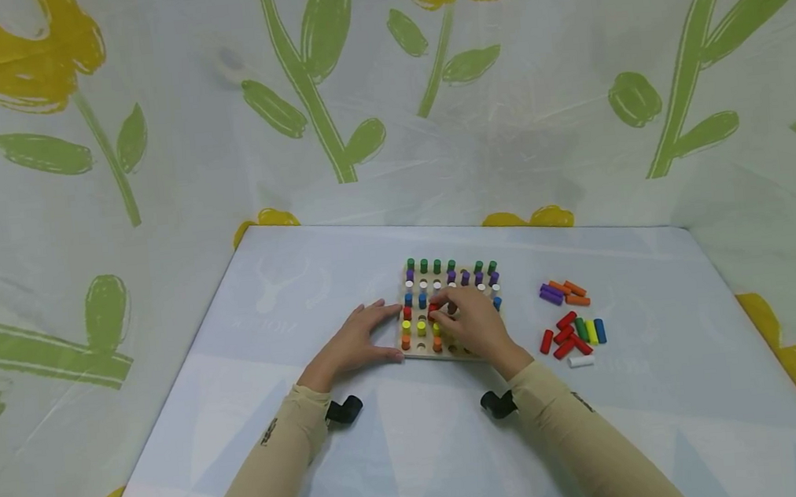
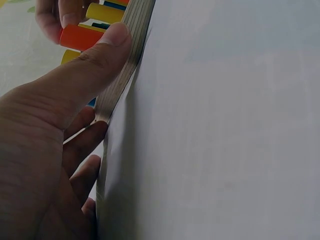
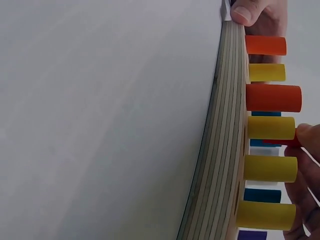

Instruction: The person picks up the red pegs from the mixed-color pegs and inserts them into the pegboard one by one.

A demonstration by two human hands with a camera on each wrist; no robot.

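Observation:
A wooden pegboard stands on the table, with coloured pegs upright in rows of green, purple, white, blue, red, yellow and orange. My left hand touches its left side, fingers spread, thumb by the near left corner. In the left wrist view that thumb lies against the board's edge. Over the middle of the board my right hand pinches a red peg between thumb and fingers. The peg's lower end is partly hidden behind yellow pegs. My right hand covers some of the pegs in the head view.
Right of the board lie loose pegs: purple and orange ones in one group, several red ones nearer me. Beside the red are a green, a yellow, a blue and a white peg.

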